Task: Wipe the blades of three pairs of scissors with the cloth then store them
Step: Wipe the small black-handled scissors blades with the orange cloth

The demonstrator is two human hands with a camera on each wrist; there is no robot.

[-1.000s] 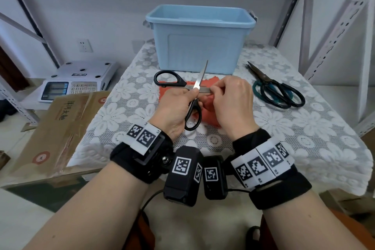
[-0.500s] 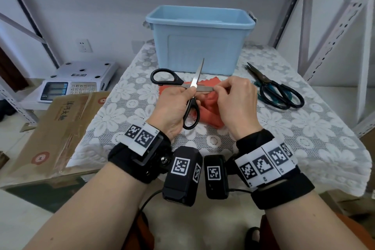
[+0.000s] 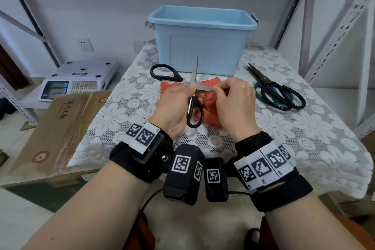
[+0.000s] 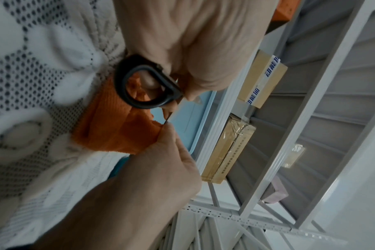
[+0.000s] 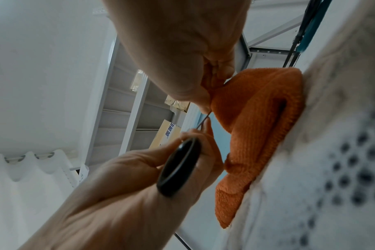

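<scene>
Hands working close together just above the table (image 3: 125,107). Left hand (image 3: 174,105) curling round the black-handled scissors (image 3: 193,95) near the pivot, holding them spread wide: one handle loop hanging toward the wrist, the other sticking out to the left, one blade pointing away toward the far side, the other running crosswise to the right. Right hand (image 3: 233,103) pinching that crosswise blade at its tip, fingers bent, with the orange cloth (image 3: 209,107) bunching under and behind it; whether cloth is lying between fingertips and steel, hard to tell from above, though the right wrist view is showing cloth gathered at the pinch. Coming stroke probably turning on that blade's long axis, running from left hand to right hand, so the right hand is the nearer one for sliding along it. Beyond the right hand, well apart, two more pairs of scissors (image 3: 280,95) lying crossed. Farthest off, straight ahead of both hands, the blue bin (image 3: 203,46) standing open, likely the storage place.
</scene>
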